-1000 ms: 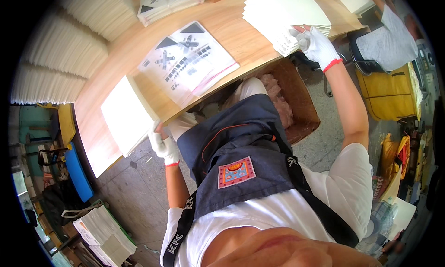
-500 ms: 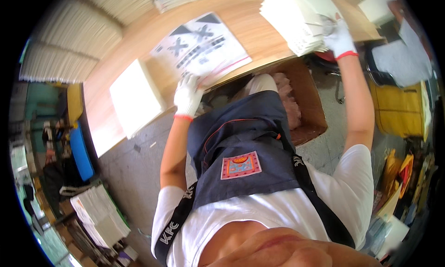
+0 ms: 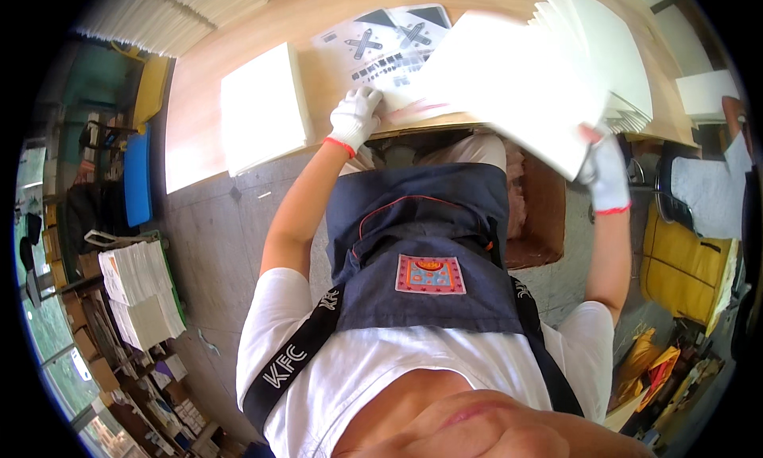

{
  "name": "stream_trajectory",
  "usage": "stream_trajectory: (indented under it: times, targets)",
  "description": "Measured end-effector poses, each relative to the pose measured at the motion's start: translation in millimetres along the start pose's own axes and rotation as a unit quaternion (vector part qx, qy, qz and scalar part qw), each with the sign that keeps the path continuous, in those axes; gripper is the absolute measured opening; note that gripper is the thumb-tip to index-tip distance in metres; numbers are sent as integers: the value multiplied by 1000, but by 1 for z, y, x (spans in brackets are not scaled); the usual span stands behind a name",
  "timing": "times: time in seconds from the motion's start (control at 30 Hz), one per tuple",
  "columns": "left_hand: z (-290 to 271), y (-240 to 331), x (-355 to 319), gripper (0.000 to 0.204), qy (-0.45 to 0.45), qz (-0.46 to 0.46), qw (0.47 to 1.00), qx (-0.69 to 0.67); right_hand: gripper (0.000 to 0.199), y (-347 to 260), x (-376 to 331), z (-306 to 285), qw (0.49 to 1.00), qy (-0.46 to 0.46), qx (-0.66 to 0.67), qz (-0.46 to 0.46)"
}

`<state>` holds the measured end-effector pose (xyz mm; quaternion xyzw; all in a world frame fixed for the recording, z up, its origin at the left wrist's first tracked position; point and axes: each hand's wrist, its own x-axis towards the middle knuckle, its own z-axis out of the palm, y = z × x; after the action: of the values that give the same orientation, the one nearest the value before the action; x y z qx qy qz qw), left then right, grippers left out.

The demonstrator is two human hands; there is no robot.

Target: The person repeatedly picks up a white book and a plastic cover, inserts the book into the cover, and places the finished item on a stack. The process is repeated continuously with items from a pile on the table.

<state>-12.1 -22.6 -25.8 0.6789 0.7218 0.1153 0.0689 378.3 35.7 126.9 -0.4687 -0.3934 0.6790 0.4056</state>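
Observation:
A see-through plastic bag [image 3: 368, 59] printed with dark crossed pencils lies on the wooden table in front of me. My left hand [image 3: 356, 118], in a white glove with a red cuff, is closed at its near left edge, fingers bent and pressed together. My right hand [image 3: 608, 168], gloved the same way and smeared by motion, grips the near right corner of a wide white paper sheet or thin booklet [image 3: 509, 84]. Its far left part covers the right side of the bag. Behind it, a fanned stack of white paper [image 3: 612, 44] stands at the right.
A neat white paper stack [image 3: 262, 108] lies left on the table [image 3: 191, 140]. Tall paper piles [image 3: 159, 13] rise at the far left. Below the table edge, near my knees, stands a cardboard box [image 3: 544, 211]. A chair with grey cloth [image 3: 703, 192] is at the right.
My right hand has drawn a white sheet or booklet off the fanned stack, toward me and left over the bag. My left hand stays at the bag's edge. The view has shifted.

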Motion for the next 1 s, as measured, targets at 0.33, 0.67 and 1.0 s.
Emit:
stream_trajectory:
  times: [0.33, 0.67, 1.0]
  targets:
    - [-8, -4, 11, 36, -59, 16, 998, 22, 39, 129, -11, 5, 974, -109, 53, 191]
    - [5, 4, 17, 35, 38, 125, 990, 50, 52, 109, -14, -10, 962, -171, 92, 194]
    - [-11, 17, 31, 37, -31, 89, 995, 29, 58, 122, -10, -23, 958, -174, 112, 199]
